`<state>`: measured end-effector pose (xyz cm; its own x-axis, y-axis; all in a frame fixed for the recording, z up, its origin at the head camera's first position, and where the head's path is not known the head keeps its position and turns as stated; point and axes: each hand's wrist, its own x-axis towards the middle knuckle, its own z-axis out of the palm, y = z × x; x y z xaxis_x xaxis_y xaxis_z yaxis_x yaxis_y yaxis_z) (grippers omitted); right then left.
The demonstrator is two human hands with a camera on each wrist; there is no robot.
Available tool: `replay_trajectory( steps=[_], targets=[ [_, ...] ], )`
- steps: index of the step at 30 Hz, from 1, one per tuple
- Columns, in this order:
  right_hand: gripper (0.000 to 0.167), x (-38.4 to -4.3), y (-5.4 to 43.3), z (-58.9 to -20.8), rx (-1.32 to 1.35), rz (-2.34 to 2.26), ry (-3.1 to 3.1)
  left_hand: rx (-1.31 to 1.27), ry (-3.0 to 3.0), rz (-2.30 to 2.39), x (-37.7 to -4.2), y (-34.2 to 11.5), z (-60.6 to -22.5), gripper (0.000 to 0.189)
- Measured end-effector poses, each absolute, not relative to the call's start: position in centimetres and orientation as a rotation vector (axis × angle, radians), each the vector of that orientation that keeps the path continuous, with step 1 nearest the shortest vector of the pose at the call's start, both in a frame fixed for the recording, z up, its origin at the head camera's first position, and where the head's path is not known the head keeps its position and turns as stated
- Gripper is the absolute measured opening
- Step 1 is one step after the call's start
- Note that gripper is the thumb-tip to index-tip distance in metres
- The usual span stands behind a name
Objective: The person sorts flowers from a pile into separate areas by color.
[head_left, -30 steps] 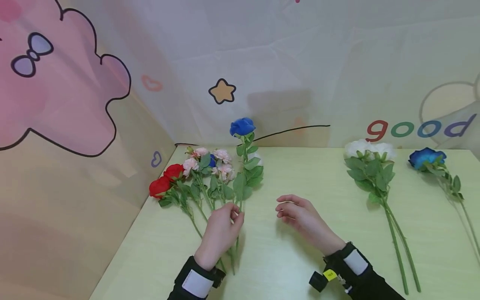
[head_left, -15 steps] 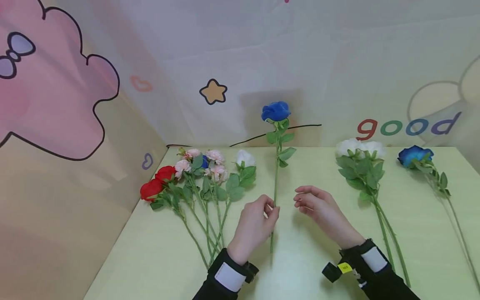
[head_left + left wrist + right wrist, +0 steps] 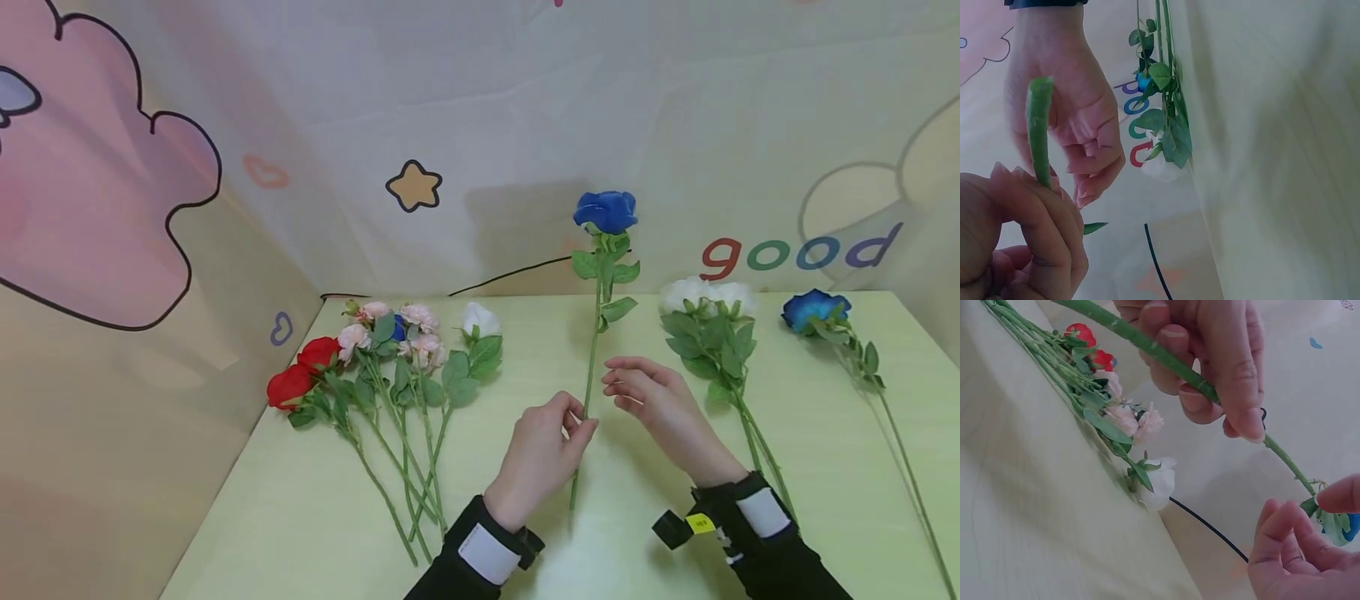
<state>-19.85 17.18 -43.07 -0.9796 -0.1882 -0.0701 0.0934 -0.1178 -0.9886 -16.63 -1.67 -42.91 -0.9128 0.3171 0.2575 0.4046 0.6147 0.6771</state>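
A blue rose (image 3: 606, 213) stands upright in the head view, its green stem pinched low down between the thumb and fingers of my left hand (image 3: 542, 450). My right hand (image 3: 667, 417) hovers just right of that stem with loosely bent fingers, fingertips close beside it. From the right wrist, the left hand (image 3: 1222, 369) pinches the stem, while the right hand (image 3: 1300, 550) overlaps the stem's leafy part. The left wrist view shows the cut stem end (image 3: 1039, 131) rising past the left hand (image 3: 1029, 231), with the right hand (image 3: 1072, 100) behind.
At the left of the table (image 3: 255, 517) lie red roses (image 3: 291, 388), pale pink flowers (image 3: 423, 350) and a white rose (image 3: 480, 319), stems crossing. White roses (image 3: 705, 298) and another blue rose (image 3: 816, 312) lie at the right. A printed cloth wall (image 3: 525, 125) stands behind.
My left hand has lifted the blue rose away from the left bunch and carried it rightward. The right hand has shifted slightly right and up, and the rose is now close to it.
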Motion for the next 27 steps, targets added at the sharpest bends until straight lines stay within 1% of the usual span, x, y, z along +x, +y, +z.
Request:
replay_trajectory(
  steps=[11,20,27],
  targets=[
    [0.016,-19.8,17.3,-43.0,-0.182,-2.229,1.935,-0.682,-2.735,-1.155,-16.4,-1.4,-43.5,0.012],
    [0.009,-19.8,17.2,-43.2,-0.101,-2.257,1.916,-0.702,-2.819,-1.195,-16.0,-0.7,-43.9,0.014],
    [0.007,-19.8,17.2,-43.4,-0.099,-2.278,1.925,-0.73,-2.828,-1.191,-15.8,-0.4,-44.2,0.015]
  ],
)
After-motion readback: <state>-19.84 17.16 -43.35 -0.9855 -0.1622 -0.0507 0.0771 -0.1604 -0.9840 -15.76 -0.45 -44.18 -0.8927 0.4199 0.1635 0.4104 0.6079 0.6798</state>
